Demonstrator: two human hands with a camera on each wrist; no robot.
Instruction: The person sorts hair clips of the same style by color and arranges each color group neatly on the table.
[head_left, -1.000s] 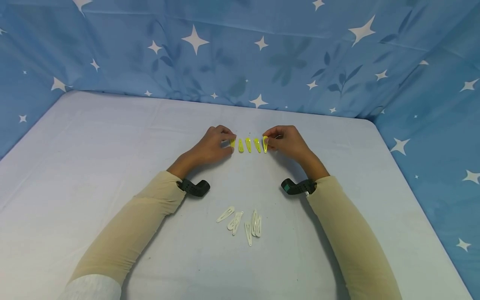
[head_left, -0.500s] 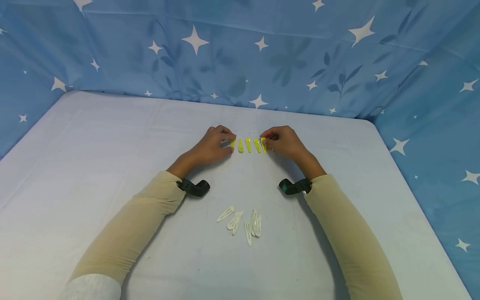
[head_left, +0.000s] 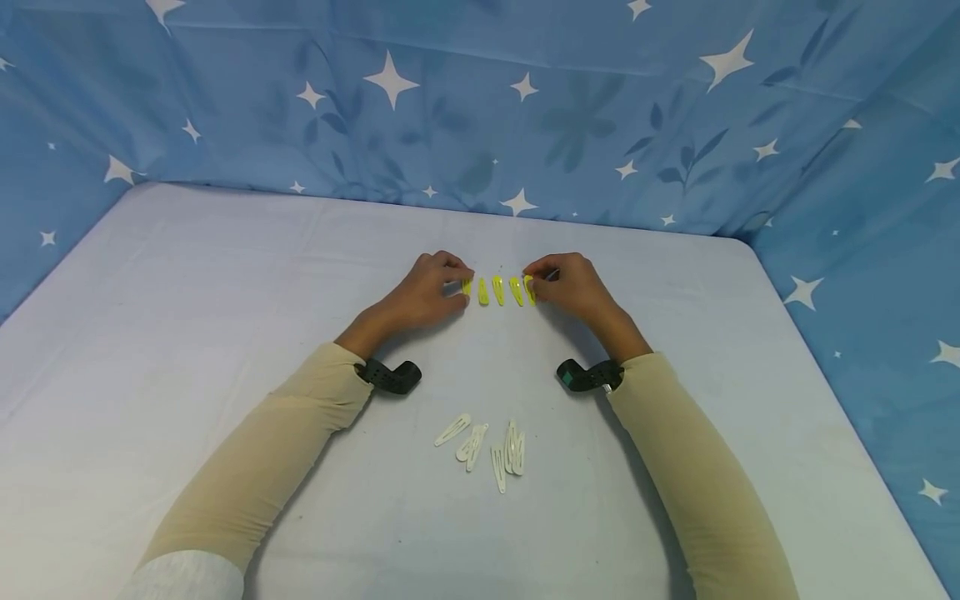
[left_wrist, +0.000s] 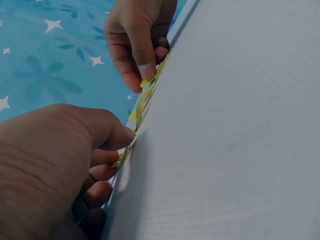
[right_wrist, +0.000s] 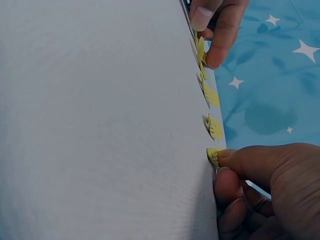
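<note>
Several yellow snap hair clips stand in a short row across the white table, such as the middle hair clip (head_left: 498, 291). At the left end, my left hand (head_left: 427, 292) holds the leftmost clip (head_left: 467, 287) between thumb and fingers. My right hand (head_left: 573, 287) pinches the rightmost clip (head_left: 529, 288), which leans slightly. In the right wrist view, thumb and finger grip that yellow clip (right_wrist: 213, 154) low at the table surface. The left wrist view shows the left thumb (left_wrist: 122, 136) beside the row, with the clips overlapping edge-on.
Nearer me, several white snap hair clips lie loosely, including a single one (head_left: 452, 429) and an overlapping bunch (head_left: 512, 450). The white-covered table (head_left: 225, 275) ends at a blue star-patterned curtain (head_left: 480, 108) behind and to the right.
The right hand has shifted slightly left with the rightmost yellow clip, which now leans more and sits closer to its neighbour. The left hand stays where it was.
</note>
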